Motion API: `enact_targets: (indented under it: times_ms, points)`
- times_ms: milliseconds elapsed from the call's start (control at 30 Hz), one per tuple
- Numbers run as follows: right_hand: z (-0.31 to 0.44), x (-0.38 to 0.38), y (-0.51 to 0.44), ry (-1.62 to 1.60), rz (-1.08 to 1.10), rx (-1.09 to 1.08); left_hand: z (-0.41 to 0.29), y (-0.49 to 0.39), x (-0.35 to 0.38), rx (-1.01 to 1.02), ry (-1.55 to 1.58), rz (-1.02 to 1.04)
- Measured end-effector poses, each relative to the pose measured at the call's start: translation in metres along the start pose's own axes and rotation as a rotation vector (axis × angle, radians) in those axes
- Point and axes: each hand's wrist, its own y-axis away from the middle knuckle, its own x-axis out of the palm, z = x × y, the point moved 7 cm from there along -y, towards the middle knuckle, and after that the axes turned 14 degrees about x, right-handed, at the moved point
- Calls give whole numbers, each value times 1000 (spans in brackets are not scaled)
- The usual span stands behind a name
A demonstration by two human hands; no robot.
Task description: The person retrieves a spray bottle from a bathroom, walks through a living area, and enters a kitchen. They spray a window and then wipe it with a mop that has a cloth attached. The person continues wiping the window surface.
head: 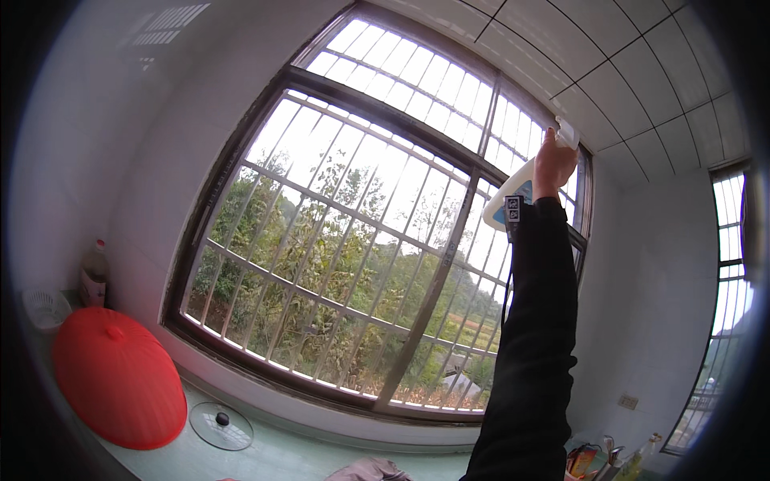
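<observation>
My right hand [553, 165], in a black sleeve, is raised high towards the upper right part of the window [385, 349]. Its fingers wrap the neck of a white spray bottle [496, 207] with a blue label, just below the white spray head [566, 133]. The bottle tilts, its base pointing down and left. Whether it touches the window cannot be told. At the bottom edge shows only a sliver of skin, perhaps my left hand [227, 479]; what it does is hidden. To the right of that sliver lies a crumpled grey cloth [370, 470].
A red dome-shaped food cover [120, 385] and a glass pot lid [207, 424] rest on the pale green counter [289, 448]. Behind the cover stand a bottle [94, 276] and a white plastic basket [45, 309]. Utensils [610, 454] and another bottle [646, 454] crowd the lower right.
</observation>
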Motion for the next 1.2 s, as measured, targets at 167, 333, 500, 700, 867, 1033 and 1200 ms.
enact_targets:
  times_ms: [167,333,500,700,867,1033,1200]
  points:
    - [33,30,33,-82,39,4,15,13,-58,8,-11,-65]
    - [85,62,72,-169,47,-130,25,24,-99,8,-88,-115]
    - [120,90,99,-273,33,-73,38,36,-128,24,-81,-246]
    - [140,120,131,-416,145,-69,59,45,-137,30,-42,-274]
    - [146,138,148,-338,233,14,65,47,-136,32,-10,-301]
    - [138,138,156,-362,115,16,62,51,-129,17,-15,-341]
    - [104,158,160,-336,292,7,59,50,-122,22,-80,-360]
